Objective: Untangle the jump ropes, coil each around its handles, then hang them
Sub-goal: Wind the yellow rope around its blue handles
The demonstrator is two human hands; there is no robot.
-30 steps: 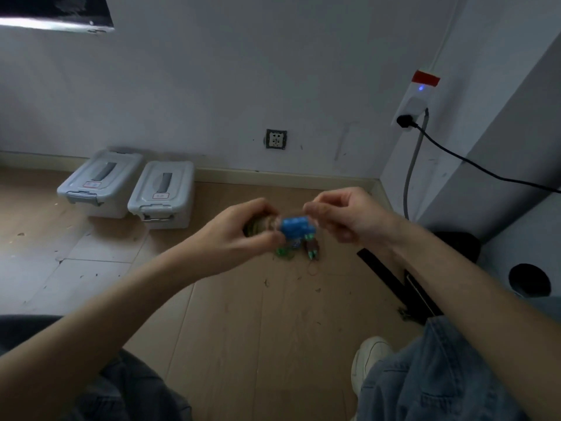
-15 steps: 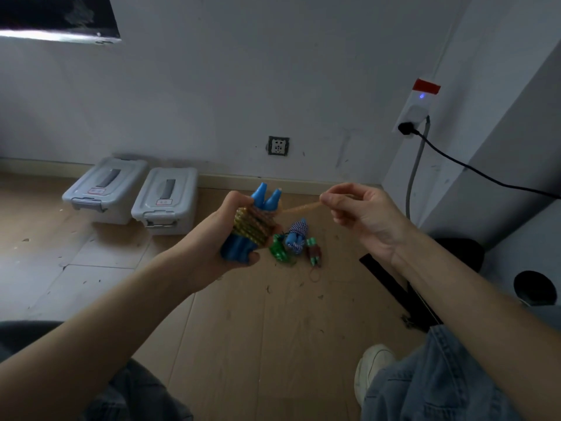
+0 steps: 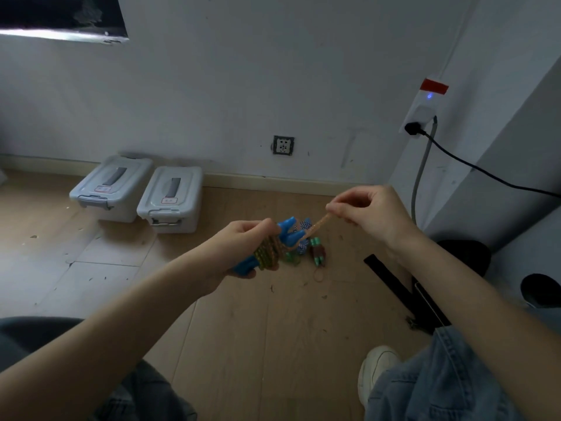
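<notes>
- Two blue handles (image 3: pixel 287 230) sit side by side in the left hand (image 3: pixel 243 247), w/ yellow-green beaded rope (image 3: pixel 268 253) coiled round their middle; fingers and thumb curl round the bundle, tips of the handles poke out past the fingers toward the right.
- Right hand (image 3: pixel 372 215) pinches a thin orange rubber band (image 3: pixel 315 227) btwn thumb and forefinger, other fingers loosely curled. Band runs taut from that pinch down to the handle tips.
- What's changed: 1 s ago both hands were close together over the bundle; half a sec ago the right hand had drawn the band out sideways; now it's stretched further, up and away from the left-hand fingers (the bundle has tilted a bit too).
- Meaning, as I judge it: coiling of this rope is done, it's being secured w/ the band. Probably needs another loop over the handles before it holds. Hanging not yet done.
- Beyond the left fingertips, on the wood floor (image 3: pixel 243 329): another bundle w/ blue-white patterned rope (image 3: pixel 303 246), plus green handles (image 3: pixel 317 253) just beside it. Can't tell how well those are coiled.
- A loose rubber band (image 3: pixel 318 273) lies on the floor near them.
</notes>
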